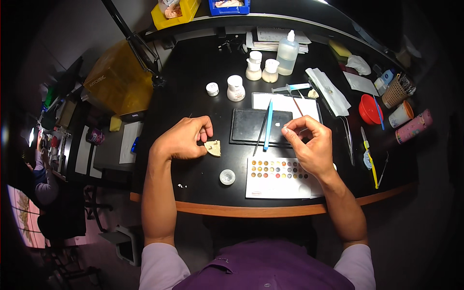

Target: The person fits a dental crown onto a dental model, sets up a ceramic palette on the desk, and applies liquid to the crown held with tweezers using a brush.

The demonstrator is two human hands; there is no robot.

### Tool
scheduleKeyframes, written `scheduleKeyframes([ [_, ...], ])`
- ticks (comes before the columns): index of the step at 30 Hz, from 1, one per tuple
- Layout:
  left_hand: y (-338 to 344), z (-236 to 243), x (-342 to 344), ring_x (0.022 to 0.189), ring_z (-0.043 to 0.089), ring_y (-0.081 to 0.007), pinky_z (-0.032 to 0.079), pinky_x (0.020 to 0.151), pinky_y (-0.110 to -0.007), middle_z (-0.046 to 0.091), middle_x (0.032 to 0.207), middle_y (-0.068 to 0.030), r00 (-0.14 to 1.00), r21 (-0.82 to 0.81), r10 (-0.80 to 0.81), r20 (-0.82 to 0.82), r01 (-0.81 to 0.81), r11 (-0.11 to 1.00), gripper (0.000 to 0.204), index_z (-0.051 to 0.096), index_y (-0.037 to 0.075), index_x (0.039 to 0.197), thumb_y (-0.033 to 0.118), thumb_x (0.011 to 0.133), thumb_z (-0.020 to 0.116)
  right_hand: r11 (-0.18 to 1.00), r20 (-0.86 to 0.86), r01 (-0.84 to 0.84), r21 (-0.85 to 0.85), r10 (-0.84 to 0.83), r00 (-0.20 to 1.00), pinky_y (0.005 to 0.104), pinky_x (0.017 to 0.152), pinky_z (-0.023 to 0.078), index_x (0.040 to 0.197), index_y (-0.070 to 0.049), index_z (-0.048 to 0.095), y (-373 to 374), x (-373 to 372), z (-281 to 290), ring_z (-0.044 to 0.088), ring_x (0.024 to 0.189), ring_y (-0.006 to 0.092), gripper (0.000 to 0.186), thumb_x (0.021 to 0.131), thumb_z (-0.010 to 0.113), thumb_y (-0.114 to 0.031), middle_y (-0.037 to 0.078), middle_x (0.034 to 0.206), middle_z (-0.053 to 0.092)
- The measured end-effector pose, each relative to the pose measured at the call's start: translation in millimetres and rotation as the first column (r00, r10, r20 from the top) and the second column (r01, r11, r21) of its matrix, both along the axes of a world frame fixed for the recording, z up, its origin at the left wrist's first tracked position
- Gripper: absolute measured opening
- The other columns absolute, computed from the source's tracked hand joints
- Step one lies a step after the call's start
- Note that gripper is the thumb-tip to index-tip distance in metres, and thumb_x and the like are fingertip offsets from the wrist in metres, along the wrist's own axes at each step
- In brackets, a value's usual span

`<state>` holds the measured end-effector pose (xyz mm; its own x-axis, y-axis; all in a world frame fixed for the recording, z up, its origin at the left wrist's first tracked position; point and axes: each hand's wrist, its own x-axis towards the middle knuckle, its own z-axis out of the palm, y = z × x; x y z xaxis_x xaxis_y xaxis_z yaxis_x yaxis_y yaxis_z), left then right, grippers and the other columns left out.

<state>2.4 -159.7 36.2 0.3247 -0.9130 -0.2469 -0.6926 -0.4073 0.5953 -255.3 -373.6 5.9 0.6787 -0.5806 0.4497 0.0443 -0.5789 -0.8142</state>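
Observation:
On the left, my left hand [184, 139] is closed, its fingers curled, gripping the edge of a small beige dental model piece [213, 149] low over the black table. My right hand [310, 145] is pinched, thumb against index finger, above the right end of a flat black box [246, 126]. Whatever sits between those fingertips is too small to make out. A tiny white tooth-like piece [277, 124] lies on the box, just left of the fingertips. Across the box rest a light blue tweezer-like tool [268, 125] and a thin dark brush-like tool [261, 130].
Below the box lies a white palette card [256, 186] with rows of coloured dots, beside a small glass dish [227, 177]. White jars [236, 89], a clear squeeze bottle [287, 54] and a syringe [290, 88] stand or lie farther back. At right are a red bowl [369, 110] and a yellow-handled tool [371, 164].

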Motion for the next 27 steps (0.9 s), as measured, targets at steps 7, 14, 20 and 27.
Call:
scheduleKeyframes([
  [7,-21.0,-2.1,-18.0,0.087,0.066,-0.0193,0.051,0.077,-0.032,0.069,0.089,-0.0071,0.988,-0.665,0.078,0.137,0.034,0.746,0.017,0.071,0.002,0.088,0.0,0.073,0.076,0.998,0.016,-0.055,0.034,0.055,0.998,0.0254,0.065,0.052,0.092,-0.003,0.076,6.1,6.4,1.3,0.068,0.075,0.009,0.009,0.089,0.084,-0.007,0.004,0.085,0.076],
  [14,-45.9,-13.6,-66.7,0.098,0.063,-0.0184,0.043,0.089,-0.034,0.072,0.105,-0.0002,0.951,-0.693,-0.107,0.29,0.286,0.661,0.036,0.084,0.014,0.111,0.019,0.077,0.092,0.91,0.074,-0.236,0.341,0.224,0.972,0.0194,0.066,0.047,0.124,-0.003,0.067,10.9,4.9,-0.9,0.059,0.075,0.0006,0.041,0.088,0.087,-0.006,0.0,0.088,0.076],
  [20,-48.7,-22.1,-68.8,0.087,0.065,-0.0157,0.055,0.076,-0.03,0.071,0.105,-0.0036,0.954,-0.738,-0.102,0.281,0.283,0.613,0.042,0.086,0.015,0.111,0.008,0.071,0.095,0.865,0.058,-0.326,0.382,0.329,0.942,0.0185,0.067,0.044,0.152,-0.001,0.052,18.2,6.2,6.9,0.054,0.074,-0.0008,0.071,0.089,0.084,-0.002,-0.001,0.087,0.075],
  [27,-50.9,-29.6,-71.1,0.08,0.061,-0.0151,0.052,0.072,-0.031,0.068,0.105,-0.0019,0.971,-0.766,-0.141,0.192,0.238,0.597,0.035,0.087,0.021,0.105,0.01,0.073,0.093,0.895,-0.062,-0.32,0.31,0.355,0.933,0.0185,0.068,0.046,0.159,-0.004,0.047,16.9,2.7,10.1,0.054,0.074,-0.0003,0.082,0.089,0.088,-0.007,0.002,0.09,0.076],
])
